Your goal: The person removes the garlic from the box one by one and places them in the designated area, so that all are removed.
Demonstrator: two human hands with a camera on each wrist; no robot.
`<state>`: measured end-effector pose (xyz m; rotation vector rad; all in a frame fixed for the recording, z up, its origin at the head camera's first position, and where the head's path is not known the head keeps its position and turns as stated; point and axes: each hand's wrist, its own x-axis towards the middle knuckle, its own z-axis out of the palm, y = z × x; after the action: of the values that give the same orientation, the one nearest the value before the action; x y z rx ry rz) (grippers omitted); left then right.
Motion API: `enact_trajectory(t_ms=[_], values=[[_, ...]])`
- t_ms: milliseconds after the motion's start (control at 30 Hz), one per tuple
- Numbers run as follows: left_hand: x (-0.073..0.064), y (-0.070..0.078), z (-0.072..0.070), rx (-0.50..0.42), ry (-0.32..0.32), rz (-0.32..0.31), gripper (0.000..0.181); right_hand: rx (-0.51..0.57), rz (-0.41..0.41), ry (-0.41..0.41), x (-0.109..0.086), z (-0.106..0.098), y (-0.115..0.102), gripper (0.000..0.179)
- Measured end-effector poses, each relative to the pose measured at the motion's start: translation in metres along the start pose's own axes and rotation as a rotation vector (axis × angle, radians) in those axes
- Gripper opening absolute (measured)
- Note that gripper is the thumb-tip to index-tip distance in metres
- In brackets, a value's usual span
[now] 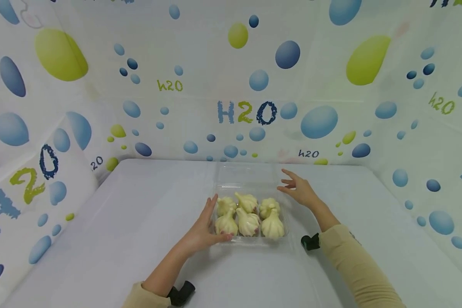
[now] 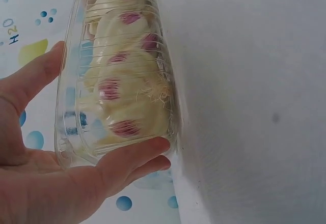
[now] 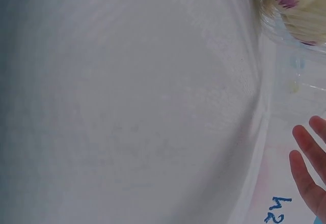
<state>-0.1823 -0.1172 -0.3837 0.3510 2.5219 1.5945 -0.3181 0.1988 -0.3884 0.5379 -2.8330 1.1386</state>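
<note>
A clear plastic container (image 1: 250,241) stands on the table, holding several garlic bulbs (image 1: 248,222) with pale skins. The left wrist view shows purple marks and rootlets on the bulbs (image 2: 127,89) through the ribbed wall. Its transparent lid (image 1: 246,174) is swung back on the far side. My left hand (image 1: 200,233) rests against the container's left side with fingers straight; the thumb reaches along the front edge. Beside the lid's right edge is my right hand (image 1: 302,191), fingers spread and holding nothing. Whether its fingertips touch the lid, I cannot tell.
White sheeting covers the table (image 1: 146,205). Behind it and at both sides hang sheets (image 1: 200,55) printed with blue and green drops and H2O lettering. A black wrist device (image 1: 311,242) sits under the right forearm, another black device (image 1: 182,293) by the left.
</note>
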Motion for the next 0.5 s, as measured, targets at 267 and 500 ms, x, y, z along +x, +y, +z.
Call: enact_trajectory(t_ms=[267,500], values=[[-0.001,0.000,0.003,0.013,0.010,-0.018,0.108,-0.071,-0.045,0.045,-0.004,-0.002,-0.006,0.066],[-0.004,0.000,0.001,-0.003,0.011,-0.040,0.110,-0.013,-0.069,0.084,-0.004,-0.003,-0.017,0.063]])
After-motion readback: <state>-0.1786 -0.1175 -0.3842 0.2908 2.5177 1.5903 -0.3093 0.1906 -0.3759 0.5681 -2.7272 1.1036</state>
